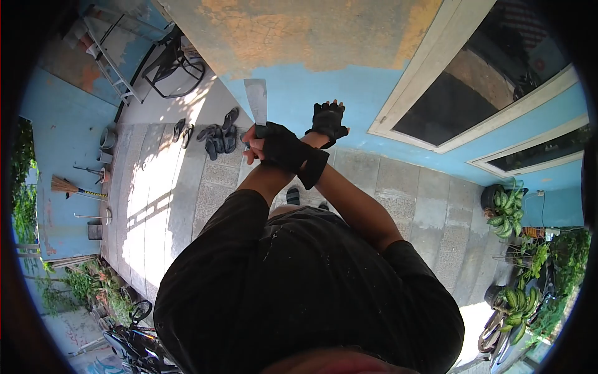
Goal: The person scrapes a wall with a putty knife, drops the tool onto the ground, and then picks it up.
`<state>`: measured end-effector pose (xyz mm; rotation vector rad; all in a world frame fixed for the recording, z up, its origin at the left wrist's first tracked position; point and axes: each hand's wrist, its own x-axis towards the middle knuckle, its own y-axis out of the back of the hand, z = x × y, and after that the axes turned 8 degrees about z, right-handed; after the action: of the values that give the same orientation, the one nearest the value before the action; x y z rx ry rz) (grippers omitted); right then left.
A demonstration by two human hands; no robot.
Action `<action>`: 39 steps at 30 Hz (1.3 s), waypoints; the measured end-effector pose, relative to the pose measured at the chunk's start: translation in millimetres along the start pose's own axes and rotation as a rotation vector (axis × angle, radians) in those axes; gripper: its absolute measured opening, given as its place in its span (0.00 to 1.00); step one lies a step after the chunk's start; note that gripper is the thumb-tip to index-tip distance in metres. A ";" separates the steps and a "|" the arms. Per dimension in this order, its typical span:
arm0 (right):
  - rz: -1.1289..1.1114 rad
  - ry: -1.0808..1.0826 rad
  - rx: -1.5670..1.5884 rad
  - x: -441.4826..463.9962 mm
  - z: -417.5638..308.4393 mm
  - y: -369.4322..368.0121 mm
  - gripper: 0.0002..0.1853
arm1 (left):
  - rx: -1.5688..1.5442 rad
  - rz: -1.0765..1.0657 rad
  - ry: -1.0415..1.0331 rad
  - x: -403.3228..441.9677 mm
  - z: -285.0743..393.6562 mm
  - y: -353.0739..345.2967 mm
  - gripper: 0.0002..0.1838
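Note:
My arms cross in front of me. My right hand (277,146), in a black fingerless glove, is on the left of the view, closed round the handle of a paint scraper (256,101). The wide metal blade points up, away from me. My left hand (329,121), gloved the same way, reaches out beyond it to the right, fingers stretched and apart. It is in front of the blue lower part of the wall (367,90); I cannot tell whether it touches. Higher up, the wall's surface (299,31) is bare, patchy orange and grey. My right hand hides part of my left forearm.
A white-framed window (408,138) is in the wall at right. Several dark sandals (218,138) lie on the paved floor (398,181). A chair (174,68) and a ladder (112,68) stand at upper left. Potted plants (507,209) line the right side.

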<state>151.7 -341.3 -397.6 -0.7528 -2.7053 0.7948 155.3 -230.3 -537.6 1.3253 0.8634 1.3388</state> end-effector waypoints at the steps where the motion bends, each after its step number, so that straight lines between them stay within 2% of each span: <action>1: -0.083 -0.022 0.203 -11.6 -7.5 -19.7 0.08 | 0.056 -0.045 -0.015 -5.1 -2.1 -4.1 0.47; 4: 0.059 0.105 0.067 -15.2 10.2 -8.1 0.08 | 0.114 -0.123 -0.044 -4.9 1.6 3.7 0.45; 5: -0.011 0.024 0.375 -7.7 10.9 18.4 0.09 | 0.121 -0.157 -0.057 -4.4 1.4 8.9 0.44; 6: 0.123 0.051 0.263 0.0 18.6 46.3 0.09 | 0.120 -0.157 -0.051 -8.1 -1.7 8.7 0.44; 7: 0.309 0.205 -0.023 2.5 26.3 75.5 0.13 | 0.076 -0.133 -0.079 -15.0 -4.8 8.2 0.42; 8: 0.383 0.228 0.035 -0.3 21.3 99.7 0.15 | 0.111 -0.006 -0.147 -23.4 -17.5 -27.4 0.40; 9: 0.477 0.141 0.013 2.9 17.6 124.0 0.15 | 0.153 0.124 -0.209 -31.4 -30.3 -63.1 0.37; 10: 0.555 0.146 -0.075 5.6 12.0 143.4 0.16 | 0.155 0.127 -0.212 -23.8 -30.4 -59.2 0.37; 11: 0.535 0.179 -0.012 0.4 -4.1 150.5 0.16 | 0.057 -0.060 -0.193 -13.5 -26.7 -49.6 0.42; 12: 0.533 0.265 -0.054 -7.2 -19.6 153.7 0.17 | -0.093 -0.040 -0.161 -17.6 -20.5 -36.0 0.43; 13: 0.623 0.266 -0.139 -14.8 -37.9 155.2 0.16 | -0.243 -0.019 -0.133 -21.6 -14.4 -22.9 0.45; 14: 0.711 0.263 -0.225 -21.8 -51.2 162.4 0.15 | -0.252 -0.426 -0.084 -23.0 -7.6 25.2 0.40; 16: 0.822 0.276 -0.281 -34.4 -45.7 207.2 0.15 | -0.686 -0.177 0.062 -40.9 -24.4 6.9 0.35; 17: 1.011 0.136 -0.521 -36.8 -44.7 211.8 0.12 | -0.689 -0.085 0.157 -40.4 -20.1 15.2 0.33; 18: 1.023 0.138 -0.518 -38.1 -38.2 218.8 0.12 | -0.826 0.075 0.176 -42.7 -15.0 26.5 0.33; 20: 0.920 -0.250 -0.999 -36.5 -9.8 241.4 0.11 | -0.893 0.358 0.128 -39.9 1.3 53.6 0.32; 21: 0.875 -0.109 -1.451 -34.4 14.3 258.0 0.12 | -0.899 0.349 0.121 -39.2 14.1 66.6 0.32; 22: 0.802 -0.086 -1.518 -35.1 21.5 255.2 0.14 | -1.088 0.416 0.193 -38.3 31.5 78.6 0.32; 23: 0.755 -0.025 -1.420 -42.0 23.9 243.3 0.13 | -1.275 0.485 0.267 -37.2 50.0 93.5 0.32; 24: 0.704 0.035 -1.322 -46.1 26.0 232.0 0.12 | -1.297 0.492 0.113 -38.9 72.5 114.4 0.32; 25: 0.706 0.033 -1.318 -36.5 34.1 230.7 0.12 | -1.290 0.447 -0.146 -44.8 94.3 138.1 0.32; 26: 0.712 -0.055 -1.535 -21.3 47.8 237.7 0.11 | -1.298 0.385 -0.405 -50.8 116.1 162.0 0.31; 27: 0.710 -0.143 -1.754 -8.7 50.5 240.6 0.10 | -1.261 0.238 -0.642 -58.4 130.9 161.3 0.29; 28: 0.708 -0.137 -1.754 0.6 50.0 248.5 0.10 | -1.081 0.192 -0.885 -65.8 142.3 149.3 0.27; 30: 0.505 -0.265 -1.851 8.1 51.8 255.7 0.08 | -0.924 0.154 -0.881 -66.9 131.3 121.7 0.24; 31: 0.440 -0.293 -1.882 9.3 51.8 253.9 0.08 | -0.871 0.081 -0.746 -56.2 114.5 94.4 0.26; 32: 0.163 0.227 -1.945 8.2 82.1 303.4 0.07 | -0.812 0.008 -0.619 -37.1 91.2 78.5 0.28; 33: 0.235 0.039 -1.889 -7.9 69.7 290.1 0.07 | -0.768 0.031 -0.516 -25.0 68.5 78.5 0.27; 34: 0.281 0.048 -1.894 -11.0 57.3 275.4 0.07 | -0.726 0.057 -0.409 -22.4 49.3 81.0 0.25; 36: 0.306 0.172 -1.937 -10.7 33.9 258.5 0.07 | -0.926 0.446 -0.389 -20.3 39.6 105.7 0.25; 38: 0.244 0.325 -2.061 -11.3 23.0 242.0 0.07 | -0.906 0.731 -0.177 -22.5 37.0 113.8 0.27; 39: 0.197 0.416 -2.135 -12.1 17.5 234.2 0.06 | -0.880 0.670 -0.146 -24.5 40.9 111.7 0.31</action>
<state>252.3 -186.4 -543.1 -1.0756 -1.9948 -2.2813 173.0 -285.5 -430.8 0.9788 -0.3333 1.7939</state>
